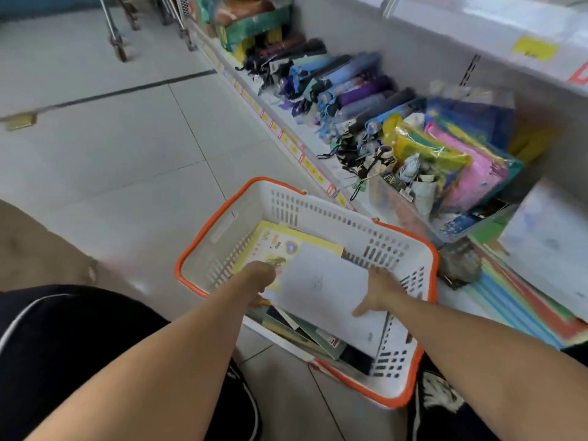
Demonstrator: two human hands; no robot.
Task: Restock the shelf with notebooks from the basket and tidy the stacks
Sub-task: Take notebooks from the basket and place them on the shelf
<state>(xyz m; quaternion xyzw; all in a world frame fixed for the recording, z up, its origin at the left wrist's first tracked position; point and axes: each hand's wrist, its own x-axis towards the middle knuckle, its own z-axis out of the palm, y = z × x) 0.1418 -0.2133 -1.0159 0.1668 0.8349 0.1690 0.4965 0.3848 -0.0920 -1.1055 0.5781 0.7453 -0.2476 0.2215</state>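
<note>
The low shelf (461,300) runs along my right, holding folded umbrellas (343,87) and flat coloured stacks (521,310). Against its edge sits my white, orange-rimmed basket (381,233). Inside, a white notebook (324,291) lies tilted over others, its long axis running from far-left to near-right. My right hand (380,292) presses spread fingers on its right edge; my left hand (259,278) curls around its left edge.
</note>
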